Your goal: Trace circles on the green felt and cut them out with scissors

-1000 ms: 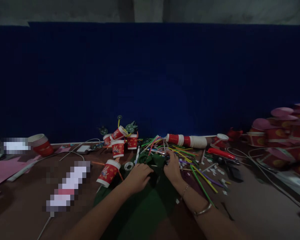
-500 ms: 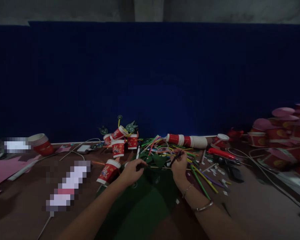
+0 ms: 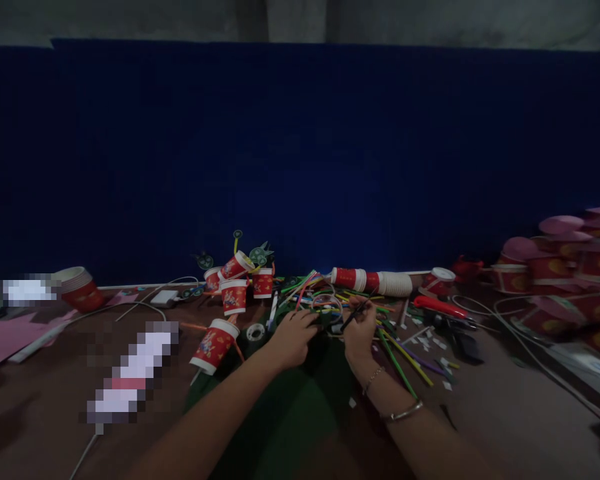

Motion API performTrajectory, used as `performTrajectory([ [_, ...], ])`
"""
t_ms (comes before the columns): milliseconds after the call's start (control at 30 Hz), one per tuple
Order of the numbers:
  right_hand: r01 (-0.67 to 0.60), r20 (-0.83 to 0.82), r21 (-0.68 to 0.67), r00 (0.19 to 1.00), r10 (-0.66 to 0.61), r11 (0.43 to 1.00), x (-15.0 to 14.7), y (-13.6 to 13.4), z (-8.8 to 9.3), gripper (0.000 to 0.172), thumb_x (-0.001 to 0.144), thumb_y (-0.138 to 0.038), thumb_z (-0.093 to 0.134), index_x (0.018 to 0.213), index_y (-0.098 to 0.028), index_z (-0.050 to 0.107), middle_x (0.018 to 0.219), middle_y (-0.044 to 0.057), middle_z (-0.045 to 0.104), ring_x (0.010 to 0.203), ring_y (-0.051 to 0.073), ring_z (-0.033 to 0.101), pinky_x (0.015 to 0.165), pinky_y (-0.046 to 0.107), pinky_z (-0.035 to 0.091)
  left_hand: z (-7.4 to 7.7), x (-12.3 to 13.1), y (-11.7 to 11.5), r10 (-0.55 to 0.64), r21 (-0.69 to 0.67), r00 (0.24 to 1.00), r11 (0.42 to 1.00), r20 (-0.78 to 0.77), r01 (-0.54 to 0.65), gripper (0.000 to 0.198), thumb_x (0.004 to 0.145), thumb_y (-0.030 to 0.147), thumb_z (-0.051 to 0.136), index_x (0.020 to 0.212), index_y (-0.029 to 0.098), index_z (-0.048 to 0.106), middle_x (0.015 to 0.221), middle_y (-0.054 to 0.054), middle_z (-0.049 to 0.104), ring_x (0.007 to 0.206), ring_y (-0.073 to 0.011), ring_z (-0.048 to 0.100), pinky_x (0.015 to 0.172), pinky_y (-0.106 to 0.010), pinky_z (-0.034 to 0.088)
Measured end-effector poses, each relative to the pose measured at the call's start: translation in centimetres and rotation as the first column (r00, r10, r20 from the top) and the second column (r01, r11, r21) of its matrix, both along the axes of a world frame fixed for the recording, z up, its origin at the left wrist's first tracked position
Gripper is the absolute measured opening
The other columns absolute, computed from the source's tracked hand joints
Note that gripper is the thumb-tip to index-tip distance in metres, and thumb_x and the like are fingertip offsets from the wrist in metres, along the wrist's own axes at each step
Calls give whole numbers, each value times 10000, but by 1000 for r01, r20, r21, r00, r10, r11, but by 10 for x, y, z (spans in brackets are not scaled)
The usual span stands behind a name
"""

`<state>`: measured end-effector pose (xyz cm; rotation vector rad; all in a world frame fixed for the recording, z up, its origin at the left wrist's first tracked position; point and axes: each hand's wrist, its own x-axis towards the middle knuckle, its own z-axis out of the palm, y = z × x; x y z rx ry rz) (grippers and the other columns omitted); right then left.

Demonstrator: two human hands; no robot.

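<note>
My right hand (image 3: 361, 337) is closed round a thin dark pen (image 3: 354, 315), held aslant over the work. To its left, my left hand (image 3: 295, 337) reaches down with the fingers stretched out and a little apart, over dark green paper pieces; what lies under the fingertips is hidden. A large dark green sheet (image 3: 280, 413) spreads beneath both wrists. Just behind my hands lies a tangle of coloured pipe cleaners (image 3: 305, 288). Left of my left hand are a roll of tape (image 3: 255, 332) and a tilted red paper cup (image 3: 215, 345).
Several red cups with green paper cut-outs (image 3: 234, 295) stand at the back left. A row of nested cups (image 3: 393, 284) lies at the back. On the right are a red-handled tool (image 3: 440, 307), paper scraps, white cables and a pile of pink-topped cups (image 3: 555, 270).
My left hand has moved right and its fingers now spread over the green pieces, uncovering the tape roll. My right hand keeps the pen almost in the same place.
</note>
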<state>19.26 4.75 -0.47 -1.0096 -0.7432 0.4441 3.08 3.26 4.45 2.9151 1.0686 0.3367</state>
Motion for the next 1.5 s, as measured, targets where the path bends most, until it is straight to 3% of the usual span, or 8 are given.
performTrajectory([
  [100,33,-57,29,998,-31,999,2,2,1,250,690,-239,578,911,-208,463,875,5,534,803,136,549,796,309,456,-1,-4,10,34,-2,999,999,10,-34,449,720,74,479,1137,213,568,1198,-72,578,1145,-232,458,979,-404,323],
  [267,58,-130,21,990,-54,998,4,5,2,233,697,-255,585,891,-215,462,845,-18,531,791,128,557,825,330,455,18,-20,21,224,-4,966,974,131,-226,350,814,119,407,1096,222,587,1095,-72,628,1063,-225,506,935,-399,354],
  [533,6,-76,78,997,0,997,0,1,5,250,693,-235,585,907,-209,457,858,-10,507,797,126,539,827,321,444,16,-5,37,78,-126,996,989,43,-72,589,695,192,619,1262,248,467,1240,-73,546,1179,-255,435,990,-406,322],
  [800,-14,-86,58,996,19,998,0,-1,6,282,681,-241,600,921,-204,456,844,-7,513,796,132,541,824,323,445,26,-4,61,221,-262,945,952,243,-156,189,627,172,647,811,212,659,920,-46,647,966,-253,553,880,-377,397],
  [933,-22,-95,42,995,26,999,0,0,6,271,679,-235,601,909,-204,462,835,-11,523,793,127,544,829,316,440,33,-14,71,316,-350,854,921,414,-172,85,631,171,608,713,187,625,745,-15,640,780,-198,593,752,-314,446],
  [1167,-38,-121,31,992,41,999,-2,-1,10,271,651,-254,633,877,-192,496,798,-9,566,754,125,562,787,299,449,46,-32,70,453,-499,568,863,688,-83,171,624,277,598,760,172,592,658,22,594,627,-140,564,609,-263,442],
  [1333,-123,-151,-2,981,121,992,-4,-11,18,292,686,-321,644,917,-184,529,725,-15,606,674,130,589,638,259,472,53,-39,59,518,-560,398,829,757,-13,245,581,302,650,776,170,579,672,27,572,603,-123,539,569,-246,422],
  [1500,-166,-148,-52,976,157,985,-5,-16,20,335,693,-409,651,907,-161,583,603,-36,581,520,114,545,494,226,442,60,-41,46,566,-607,323,794,759,37,254,605,326,667,765,190,525,596,67,502,498,-90,486,476,-212,389],
])
